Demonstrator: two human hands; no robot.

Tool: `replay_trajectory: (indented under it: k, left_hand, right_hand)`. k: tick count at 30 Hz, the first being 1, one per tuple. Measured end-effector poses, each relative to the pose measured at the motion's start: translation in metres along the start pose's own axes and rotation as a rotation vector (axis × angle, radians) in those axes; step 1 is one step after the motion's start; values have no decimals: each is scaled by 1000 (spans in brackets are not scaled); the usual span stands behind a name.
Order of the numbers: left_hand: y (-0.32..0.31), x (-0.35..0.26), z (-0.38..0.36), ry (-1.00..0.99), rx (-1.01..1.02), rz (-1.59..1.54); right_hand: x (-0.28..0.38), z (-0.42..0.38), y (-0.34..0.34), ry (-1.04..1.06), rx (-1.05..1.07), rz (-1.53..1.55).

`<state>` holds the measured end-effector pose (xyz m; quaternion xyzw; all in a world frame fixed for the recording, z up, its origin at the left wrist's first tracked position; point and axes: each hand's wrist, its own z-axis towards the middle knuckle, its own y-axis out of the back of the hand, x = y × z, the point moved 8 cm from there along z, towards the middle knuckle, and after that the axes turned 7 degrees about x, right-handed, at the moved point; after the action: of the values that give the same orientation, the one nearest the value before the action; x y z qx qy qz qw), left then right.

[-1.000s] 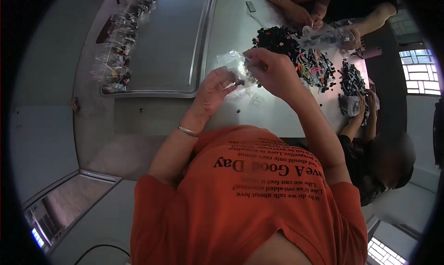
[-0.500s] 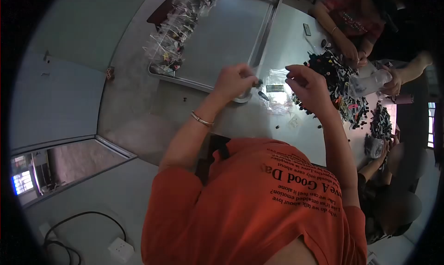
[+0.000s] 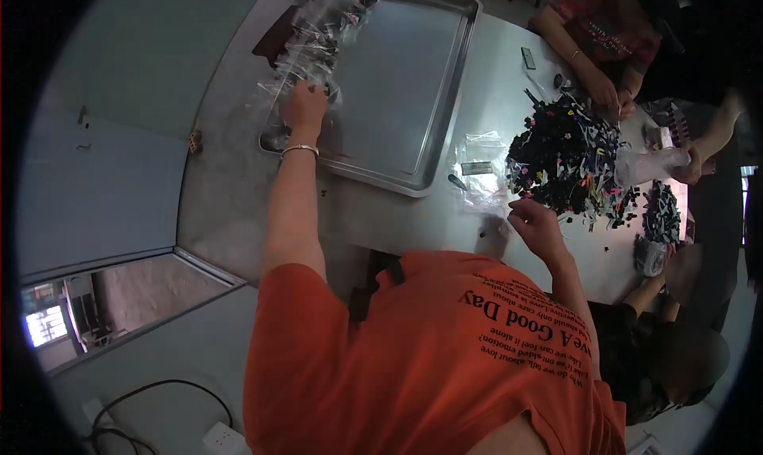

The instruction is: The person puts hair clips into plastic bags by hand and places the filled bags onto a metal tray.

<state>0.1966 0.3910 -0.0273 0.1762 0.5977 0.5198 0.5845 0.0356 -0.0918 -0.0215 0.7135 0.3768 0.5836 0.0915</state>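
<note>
My left hand (image 3: 305,109) is over the left side of the metal tray (image 3: 429,186), at a row of clear plastic bags (image 3: 318,46) with small dark items in them. Its fingers look closed; what is between them is too small to make out. My right hand (image 3: 538,228) is above the table (image 3: 397,228), just below the big pile of black and coloured small pieces (image 3: 556,149), fingers loosely bent and apart, holding nothing visible. Flat plastic bags (image 3: 483,193) lie left of that pile, with a small dark rectangular piece (image 3: 477,168) on them and a dark clip (image 3: 456,182) beside.
One person's hands (image 3: 616,101) are at the pile's upper edge. Another person's hand (image 3: 693,165) holds a clear plastic bag (image 3: 648,167) on the right. Below it are a smaller dark pile (image 3: 661,212) and a third person (image 3: 675,360). A dark rectangular object (image 3: 528,58) lies at the top.
My left hand has moved left, from the tray's near right corner to the bagged items. My right hand has moved down, away from the flat bags.
</note>
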Motion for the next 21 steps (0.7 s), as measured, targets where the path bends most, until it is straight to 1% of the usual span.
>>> replay_trajectory:
  k: [1,2,3,5,7,8,10,11,12,13,15,17,19,20,21]
  left_hand:
    - [0,2,5,-12,28,199]
    - [-1,9,10,-25,-21,281]
    - [4,11,12,-35,-10,283]
    - [20,4,9,-50,-12,434]
    - [33,-4,-4,-40,-65,485]
    - [30,-10,-10,-59,-35,473]
    - [51,-32,-30,-75,-399,598]
    - [48,-40,-36,-84,-388,590]
    - [45,-56,-46,-213,-386,475]
    - [42,-72,-58,-338,-382,357]
    - [14,-105,-91,-507,-105,-38]
    - [-10,-155,-140,-738,82,-141]
    - [-33,-189,-179,-875,220,-170]
    - [-44,-196,-188,-882,219,-171]
    - [-60,-202,-196,-888,263,-176]
  right_hand:
    - [-2,-4,-1,-7,-6,5]
    - [-5,-8,-2,-19,-11,4]
    - [-9,-12,-3,-35,-15,4]
    - [-22,-14,-8,-68,15,14]
    - [-29,-17,-9,-78,31,21]
    - [-29,-19,-10,-97,27,36]
    - [-25,-15,-11,-78,12,12]
    - [-25,-12,-13,-73,18,-8]
    - [-24,-8,-17,-65,25,-27]
    - [-15,-4,-18,22,8,-52]
    - [-14,8,-28,29,11,-91]
    - [-20,21,-37,46,30,-131]
    - [-13,33,-33,23,-108,-261]
    - [-7,37,-30,-2,-134,-264]
    - [-4,42,-26,-1,-183,-308]
